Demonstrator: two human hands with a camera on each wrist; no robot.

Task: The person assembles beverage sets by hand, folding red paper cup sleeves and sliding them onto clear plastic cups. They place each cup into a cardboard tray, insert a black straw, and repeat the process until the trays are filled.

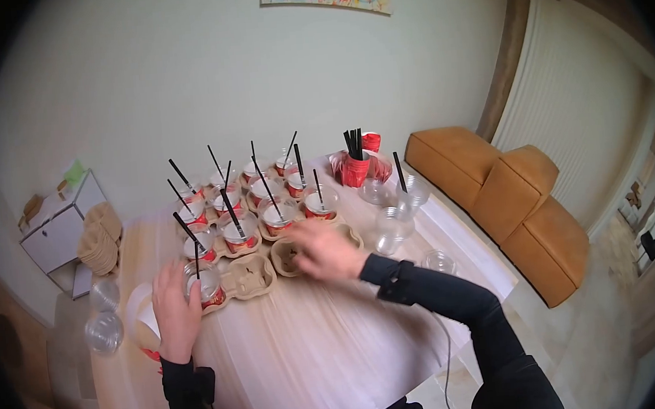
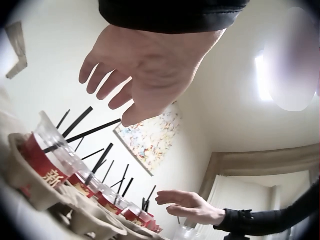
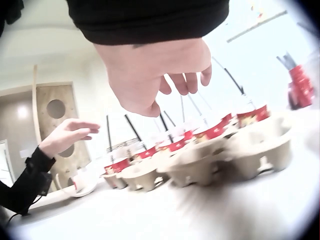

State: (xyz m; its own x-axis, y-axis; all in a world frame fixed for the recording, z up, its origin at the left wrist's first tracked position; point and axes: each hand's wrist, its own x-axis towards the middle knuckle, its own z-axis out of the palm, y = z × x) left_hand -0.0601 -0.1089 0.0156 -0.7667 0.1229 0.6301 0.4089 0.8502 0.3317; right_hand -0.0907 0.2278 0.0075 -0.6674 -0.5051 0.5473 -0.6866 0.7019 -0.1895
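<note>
Beside the nearest left paper cup (image 1: 213,294), a red one with a clear lid and a black straw, my left hand (image 1: 176,315) hovers with its fingers spread. In the left wrist view that palm holds nothing. My right hand (image 1: 329,250) hangs over the front sockets of the moulded cardboard cup carrier (image 1: 250,277), fingers loosely bent and nothing in them. More red cups with domed lids and black straws stand in rows in the carriers behind, among them a cup (image 1: 239,234) in the middle.
At the back right, a red cup (image 1: 356,173) holds several black straws. Clear plastic lids (image 1: 392,226) lie along the table's right side, and more lids (image 1: 104,331) sit at its left edge. Stacked carriers (image 1: 100,242) are at the left; an orange sofa (image 1: 497,206) stands right.
</note>
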